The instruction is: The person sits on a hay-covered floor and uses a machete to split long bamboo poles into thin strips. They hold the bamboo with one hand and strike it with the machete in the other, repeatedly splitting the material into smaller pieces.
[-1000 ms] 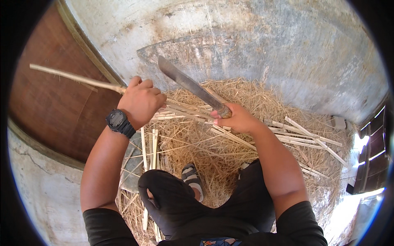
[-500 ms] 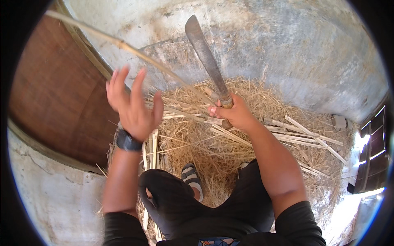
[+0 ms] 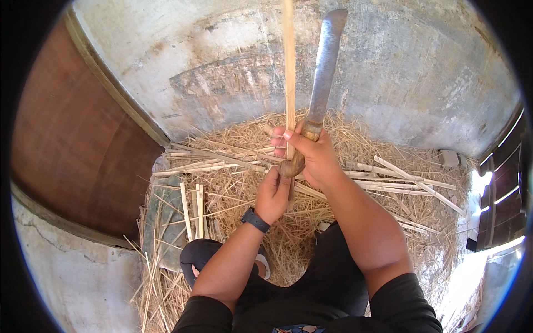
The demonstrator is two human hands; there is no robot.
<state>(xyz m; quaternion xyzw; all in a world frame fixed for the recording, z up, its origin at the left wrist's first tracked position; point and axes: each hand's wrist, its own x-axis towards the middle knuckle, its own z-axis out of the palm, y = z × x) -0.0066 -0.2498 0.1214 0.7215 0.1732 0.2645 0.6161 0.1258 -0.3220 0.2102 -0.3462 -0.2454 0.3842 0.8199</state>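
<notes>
A machete (image 3: 326, 61) with a wide steel blade and a curved wooden handle points up in my right hand (image 3: 317, 155), which is wrapped around its handle. The thumb and fingers of that same hand also pinch a long pale bamboo strip (image 3: 290, 72). This strip stands upright left of the blade and runs past the top of the view. Just below the handle's rounded end, my left hand (image 3: 273, 194), with a dark watch on its wrist, is closed around the strip's lower end. Its fingertips are partly hidden.
Straw-like shavings (image 3: 283, 222) cover the ground around my feet. Split bamboo strips (image 3: 400, 183) lie to the right, and more strips (image 3: 194, 205) lie at the left. A weathered concrete wall (image 3: 222, 77) curves behind, with a brown wooden panel (image 3: 78, 139) on the left.
My left hand came down and right, from open in the air to closed on the strip's lower end. The strip swung from slanting left to upright, and the machete tilted to the right.
</notes>
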